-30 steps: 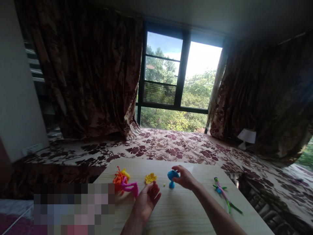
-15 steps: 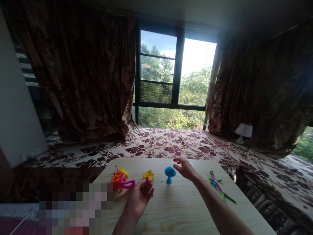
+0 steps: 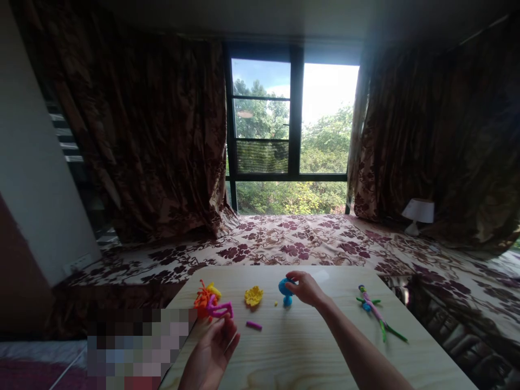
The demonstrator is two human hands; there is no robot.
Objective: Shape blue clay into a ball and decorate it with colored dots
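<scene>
A blue mushroom-shaped clay piece stands upright on the table. My right hand reaches in from its right, with curled fingers against the cap and covering part of it. Palm turned up, my left hand lies low on the left, its fingers loosely bent and apart, with nothing visible in them. Its fingertips are just below a magenta bent clay strip. Between the hands are a ruffled yellow clay piece, a short purple clay stick and a tiny yellow bit.
Orange clay strands and a yellow lump are heaped at the table's left. A purple and green clay figure lies on the right of the wooden table. Beyond are a flowered cover and a small lamp.
My right hand has come down onto the blue mushroom's cap. My left hand has drawn left and back from the yellow piece, and the purple stick now shows. The view has shifted slightly.
</scene>
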